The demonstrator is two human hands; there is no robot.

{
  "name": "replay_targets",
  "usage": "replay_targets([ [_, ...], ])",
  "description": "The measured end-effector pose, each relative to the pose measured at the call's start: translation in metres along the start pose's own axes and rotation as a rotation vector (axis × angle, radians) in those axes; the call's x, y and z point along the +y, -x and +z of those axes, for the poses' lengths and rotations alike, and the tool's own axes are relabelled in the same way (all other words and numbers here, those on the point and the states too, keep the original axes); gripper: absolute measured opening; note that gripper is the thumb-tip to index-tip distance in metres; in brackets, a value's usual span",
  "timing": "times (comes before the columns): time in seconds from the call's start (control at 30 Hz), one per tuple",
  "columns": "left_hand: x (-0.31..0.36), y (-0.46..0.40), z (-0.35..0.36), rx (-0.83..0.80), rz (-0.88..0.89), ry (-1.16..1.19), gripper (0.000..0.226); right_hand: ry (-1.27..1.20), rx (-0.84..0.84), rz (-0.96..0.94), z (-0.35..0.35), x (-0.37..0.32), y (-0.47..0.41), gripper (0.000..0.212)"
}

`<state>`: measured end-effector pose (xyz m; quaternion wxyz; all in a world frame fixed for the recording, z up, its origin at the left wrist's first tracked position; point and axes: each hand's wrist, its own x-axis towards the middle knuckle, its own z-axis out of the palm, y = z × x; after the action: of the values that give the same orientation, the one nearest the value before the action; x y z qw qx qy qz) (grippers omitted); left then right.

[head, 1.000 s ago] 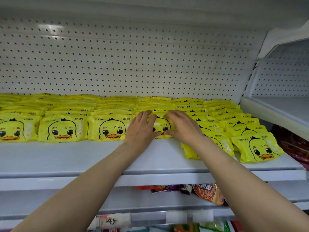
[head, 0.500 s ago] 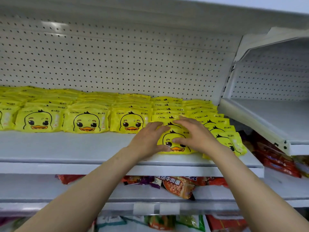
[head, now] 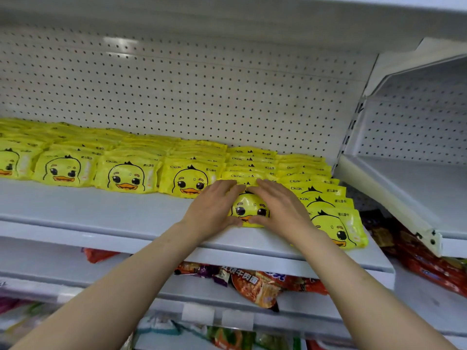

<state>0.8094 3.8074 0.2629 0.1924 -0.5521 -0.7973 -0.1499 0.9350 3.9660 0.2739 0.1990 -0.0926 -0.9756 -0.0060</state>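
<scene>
A yellow packet with a duck face (head: 249,210) lies flat on the white shelf (head: 106,213), a little in front of its row. My left hand (head: 213,208) holds its left side and my right hand (head: 281,205) its right side. On each hand the fingers lie over the packet's top and the thumb sits at its front edge. Rows of the same duck packets (head: 126,175) fill the shelf behind and to the left. Another overlapping column of duck packets (head: 328,205) runs along the right, reaching the shelf's front.
A white pegboard wall (head: 202,92) backs the shelf. A neighbouring white shelf (head: 409,188) stands to the right, angled. Red and orange snack bags (head: 255,284) lie on the shelf below, with more red packets (head: 429,261) at the lower right.
Both hands have drawn the duck packet forward out of its row toward the shelf's front edge. The view has swung left, so the shelf's right end now shows.
</scene>
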Motion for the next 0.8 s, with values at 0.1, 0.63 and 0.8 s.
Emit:
replay_targets([
  [0.1, -0.001, -0.005, 0.004, 0.063, 0.001, -0.088, 0.095, 0.059, -0.004, 0.032, 0.006, 0.0, -0.008, 0.085],
  [0.63, -0.034, -0.047, 0.037, 0.147, 0.046, -0.116, 0.09, 0.092, -0.012, 0.168, 0.021, 0.005, -0.053, 0.081],
  [0.8, -0.035, -0.053, 0.042, 0.165, 0.047, -0.128, 0.088, 0.092, -0.012, 0.191, 0.02, 0.005, -0.06, 0.08],
])
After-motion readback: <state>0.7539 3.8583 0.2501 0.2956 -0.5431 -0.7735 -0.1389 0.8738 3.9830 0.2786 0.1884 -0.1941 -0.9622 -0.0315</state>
